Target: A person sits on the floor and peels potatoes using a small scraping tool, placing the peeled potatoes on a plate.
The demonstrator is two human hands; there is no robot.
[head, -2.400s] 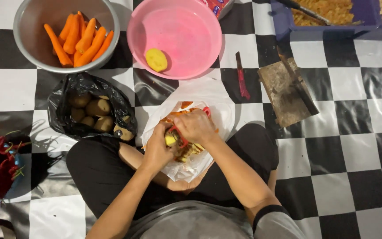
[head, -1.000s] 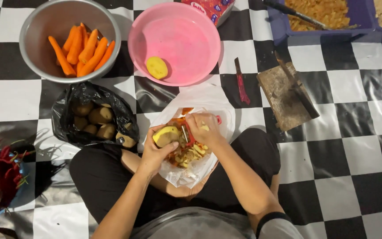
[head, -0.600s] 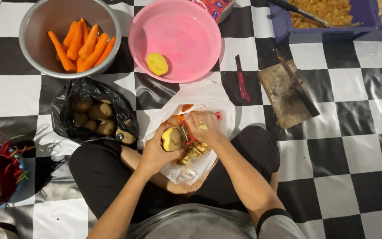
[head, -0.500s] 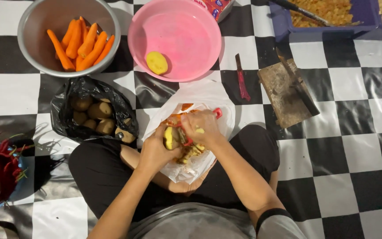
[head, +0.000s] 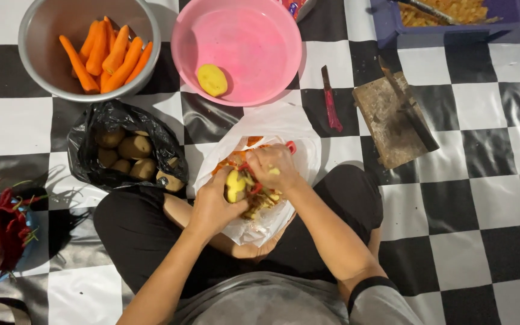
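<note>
Overhead view of a person seated cross-legged on a black-and-white checkered floor [head: 482, 198]. The left hand [head: 212, 207] is curled around a half-peeled yellow potato [head: 235, 185], gripping it from below. The right hand [head: 275, 168] is closed on a red-handled peeler [head: 289, 147], pressed against the potato's top side. Both hands work directly over a white plastic bag [head: 308, 153] that lies open in the lap and holds a heap of peelings [head: 260, 201] (orange and yellowish scraps).

Left of the lap, a black plastic bag [head: 91, 150] holds brown unpeeled potatoes [head: 133, 147]. Further up sit a metal bowl [head: 43, 54] of peeled carrots [head: 106, 54] and a pink basin [head: 260, 42] with one peeled potato [head: 212, 80] inside. To the right lie a red-handled knife [head: 331, 102] and a worn wooden board [head: 386, 120] bearing a cleaver [head: 413, 117]. Red chillies [head: 1, 207] show at the left edge.
</note>
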